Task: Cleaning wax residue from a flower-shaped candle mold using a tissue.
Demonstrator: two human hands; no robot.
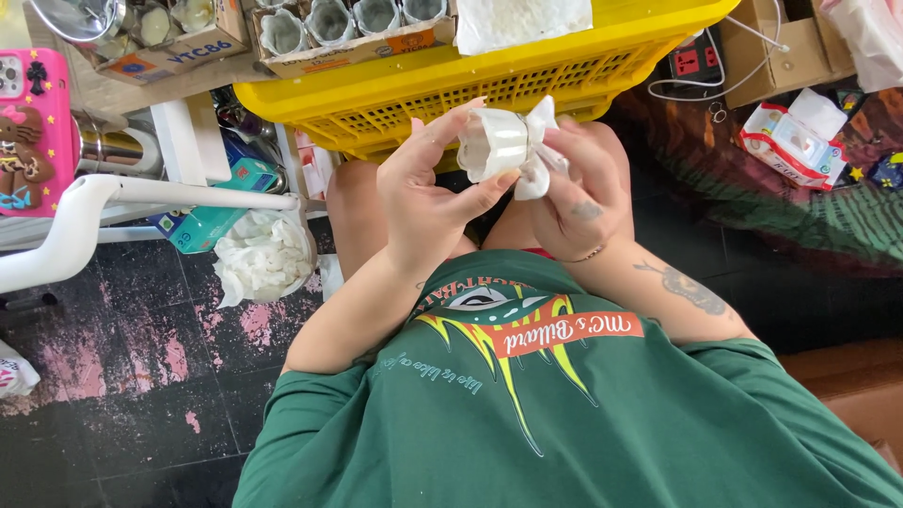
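My left hand (428, 193) grips a small white cup-shaped piece (496, 143) from the left, thumb and fingers around its side. My right hand (578, 193) presses a crumpled white tissue (538, 160) against the cup's right side. Both hands are raised over my lap, just in front of a yellow plastic crate (527, 71). Below the hands are my bare knees and green printed shirt.
The crate carries cardboard boxes of wrapped cups (348, 23) and a white bag. A bowl of used white tissues (263, 254) sits on the dark floor at left, beside a white rail (141, 202), a teal box and a pink phone case (33, 132). Packets and a box lie right.
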